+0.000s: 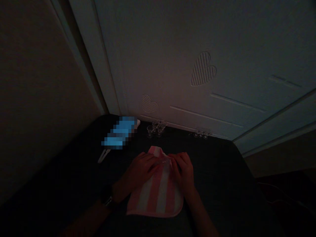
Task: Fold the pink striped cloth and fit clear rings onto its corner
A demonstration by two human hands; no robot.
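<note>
A pink-and-white striped cloth (pixel 155 194) lies spread on the dark table, its far edge bunched up. My left hand (pixel 144 168) is closed at the cloth's far part, its fingertips on a small clear glass-like piece (pixel 163 161). That piece shows only as a few bright glints; its full shape is hidden. From the other side, my right hand (pixel 184 169) has its fingers curled, gripping the cloth beside the clear piece. A dark watch (pixel 108 199) is on my left wrist.
Several small clear stemmed cups (pixel 156 127) stand at the table's back edge, with more small clear pieces (pixel 201 134) to their right. A lit, blurred-out phone-like screen (pixel 120 131) lies back left. Behind rises a white panel (pixel 160 65) with heart reliefs. Light is very dim.
</note>
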